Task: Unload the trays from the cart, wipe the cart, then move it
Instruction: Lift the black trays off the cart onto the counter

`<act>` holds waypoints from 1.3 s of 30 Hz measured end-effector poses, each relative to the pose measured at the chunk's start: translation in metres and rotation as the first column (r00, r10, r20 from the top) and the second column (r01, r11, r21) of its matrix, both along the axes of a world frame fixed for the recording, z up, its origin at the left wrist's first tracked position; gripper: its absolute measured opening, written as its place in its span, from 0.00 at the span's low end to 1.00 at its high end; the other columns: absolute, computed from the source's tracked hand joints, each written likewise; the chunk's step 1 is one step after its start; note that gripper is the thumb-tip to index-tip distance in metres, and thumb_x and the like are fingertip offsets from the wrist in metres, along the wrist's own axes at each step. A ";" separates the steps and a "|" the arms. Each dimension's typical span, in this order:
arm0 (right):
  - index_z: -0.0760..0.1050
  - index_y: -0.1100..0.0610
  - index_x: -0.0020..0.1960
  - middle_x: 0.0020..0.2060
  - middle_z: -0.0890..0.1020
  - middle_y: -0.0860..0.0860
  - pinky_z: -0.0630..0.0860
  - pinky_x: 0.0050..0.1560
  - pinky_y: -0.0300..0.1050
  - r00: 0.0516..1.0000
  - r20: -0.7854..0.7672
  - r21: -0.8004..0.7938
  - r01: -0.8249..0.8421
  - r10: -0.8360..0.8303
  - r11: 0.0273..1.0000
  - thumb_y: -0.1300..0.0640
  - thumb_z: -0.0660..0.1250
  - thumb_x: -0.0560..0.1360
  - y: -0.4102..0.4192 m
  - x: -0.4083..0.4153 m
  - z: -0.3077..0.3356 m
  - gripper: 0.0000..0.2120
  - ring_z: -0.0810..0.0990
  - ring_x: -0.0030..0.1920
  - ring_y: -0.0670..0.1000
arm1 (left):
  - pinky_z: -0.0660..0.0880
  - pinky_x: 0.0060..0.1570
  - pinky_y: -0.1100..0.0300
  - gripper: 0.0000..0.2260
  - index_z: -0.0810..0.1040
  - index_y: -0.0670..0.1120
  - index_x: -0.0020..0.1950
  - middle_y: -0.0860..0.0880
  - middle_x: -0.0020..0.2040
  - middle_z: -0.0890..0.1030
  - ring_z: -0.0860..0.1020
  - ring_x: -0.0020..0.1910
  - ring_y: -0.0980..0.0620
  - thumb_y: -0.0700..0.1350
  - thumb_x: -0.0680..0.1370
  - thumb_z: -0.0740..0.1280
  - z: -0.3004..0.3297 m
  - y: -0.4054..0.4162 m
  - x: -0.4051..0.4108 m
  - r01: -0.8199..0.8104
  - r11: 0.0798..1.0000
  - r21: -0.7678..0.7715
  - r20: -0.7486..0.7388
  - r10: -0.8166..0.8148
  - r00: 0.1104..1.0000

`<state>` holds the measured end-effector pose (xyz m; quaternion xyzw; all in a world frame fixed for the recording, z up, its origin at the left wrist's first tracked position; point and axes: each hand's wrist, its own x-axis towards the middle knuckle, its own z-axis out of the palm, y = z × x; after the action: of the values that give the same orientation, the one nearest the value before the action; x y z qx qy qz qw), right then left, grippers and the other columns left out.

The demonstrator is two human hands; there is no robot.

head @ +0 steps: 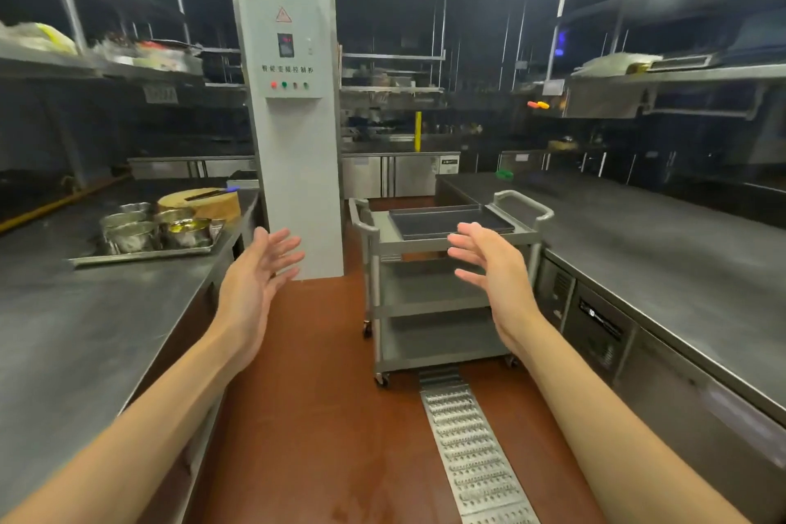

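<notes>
Centrally, cart (429,298): a grey three-shelf trolley on castors stands on the red floor (314,417) at about 12 o'clock from the viewer, just beside the right counter (663,251); its long axis runs away from the camera, a loop handle at each end.
Trays (451,220): dark, shallow and rectangular, they lie flat on the top shelf toward the far end; the long side runs roughly from 9 to 3 o'clock. How many are stacked cannot be told.
Left hand (255,289): raised at 10 o'clock of the cart, palm turned inward, fingers spread and empty, touching nothing.
Right hand (493,272): raised in front of the cart's near end, palm facing the left hand, fingers spread and empty.
Left counter (85,332): steel; a flat pan of metal bowls (149,232) sits at 10 o'clock, a round chopping block (200,202) behind it.
Pillar (293,140): a grey control cabinet at 11 o'clock.
Floor drain grate (472,451): it runs from under the cart toward 6 o'clock.
</notes>
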<state>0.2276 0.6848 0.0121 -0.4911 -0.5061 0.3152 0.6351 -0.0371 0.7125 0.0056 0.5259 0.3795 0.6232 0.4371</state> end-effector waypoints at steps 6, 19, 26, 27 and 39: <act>0.77 0.54 0.63 0.57 0.83 0.50 0.74 0.66 0.59 0.998 -0.056 -0.034 -0.028 0.026 0.999 0.49 0.57 0.82 0.172 -0.008 0.017 0.16 0.80 0.59 0.50 | 0.68 0.69 0.47 0.24 0.71 0.44 0.70 0.47 0.64 0.78 0.77 0.63 0.50 0.57 0.82 0.51 0.011 0.155 -0.024 -0.042 0.999 -0.022 0.013 0.043 0.999; 0.78 0.48 0.53 0.53 0.83 0.47 0.76 0.63 0.56 0.998 -0.011 -0.002 0.055 -0.055 0.998 0.49 0.57 0.83 0.496 -0.016 0.025 0.11 0.81 0.56 0.48 | 0.70 0.68 0.47 0.23 0.72 0.45 0.68 0.47 0.63 0.79 0.78 0.62 0.50 0.57 0.82 0.51 0.003 0.499 -0.043 -0.046 0.999 0.008 -0.014 0.046 0.999; 0.78 0.49 0.56 0.52 0.84 0.47 0.78 0.61 0.53 0.973 -0.045 -0.006 0.227 -0.227 0.974 0.48 0.57 0.82 0.623 0.043 0.031 0.12 0.82 0.56 0.48 | 0.70 0.67 0.48 0.23 0.74 0.47 0.64 0.45 0.63 0.79 0.77 0.62 0.48 0.59 0.82 0.50 0.020 0.683 0.036 0.192 0.981 0.002 0.025 -0.192 0.981; 0.78 0.50 0.57 0.52 0.84 0.47 0.78 0.61 0.53 0.968 -0.039 -0.010 0.247 -0.247 0.969 0.48 0.57 0.82 0.637 0.056 0.030 0.13 0.82 0.55 0.48 | 0.70 0.67 0.48 0.23 0.74 0.46 0.65 0.45 0.62 0.80 0.78 0.62 0.48 0.59 0.82 0.50 0.018 0.705 0.054 0.229 0.973 -0.001 0.033 -0.229 0.973; 0.80 0.53 0.55 0.53 0.85 0.53 0.77 0.62 0.58 0.931 -0.045 -0.052 0.360 -0.363 0.931 0.48 0.60 0.81 0.824 0.261 0.023 0.13 0.82 0.57 0.54 | 0.68 0.69 0.45 0.25 0.73 0.45 0.67 0.45 0.63 0.79 0.77 0.62 0.47 0.60 0.82 0.49 -0.022 0.927 0.264 0.287 0.952 -0.105 0.099 -0.278 0.956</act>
<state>0.4890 1.5083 0.0354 -0.5806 -0.3830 0.2168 0.6850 0.2264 1.6399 -0.0165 0.5218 0.3181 0.5519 0.5674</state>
